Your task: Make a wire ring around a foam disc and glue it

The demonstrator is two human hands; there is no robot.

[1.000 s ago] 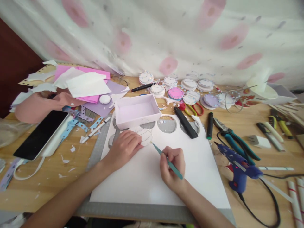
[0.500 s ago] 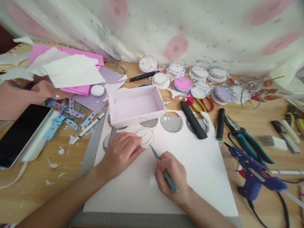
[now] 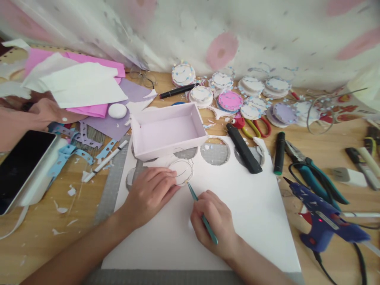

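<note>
My left hand (image 3: 151, 192) rests on a large white sheet (image 3: 252, 221), its fingertips closed on the left side of a thin wire ring (image 3: 192, 171). The ring lies just above the paper, with fine loose strands at its top. In my right hand (image 3: 215, 219) is a pair of teal tweezers (image 3: 193, 192), held like a pen. Their tip meets the ring's lower right edge, where a tiny yellowish speck shows. Round holes are cut along the sheet's far edge. Right behind the ring stands a pale pink open box (image 3: 172, 147).
Several small decorated round pieces (image 3: 230, 101) line the back. A black cutter-like tool (image 3: 244, 149), a marker (image 3: 279, 153), pliers (image 3: 311, 174) and a blue glue gun (image 3: 319, 215) with a red light lie right. A phone (image 3: 25, 166), paper scraps and coloured sheets (image 3: 86, 85) are left.
The view has shifted slightly. My left hand keeps hold of the wire ring, and the tweezers' tip stays at its lower right edge. The right hand has moved very little.
</note>
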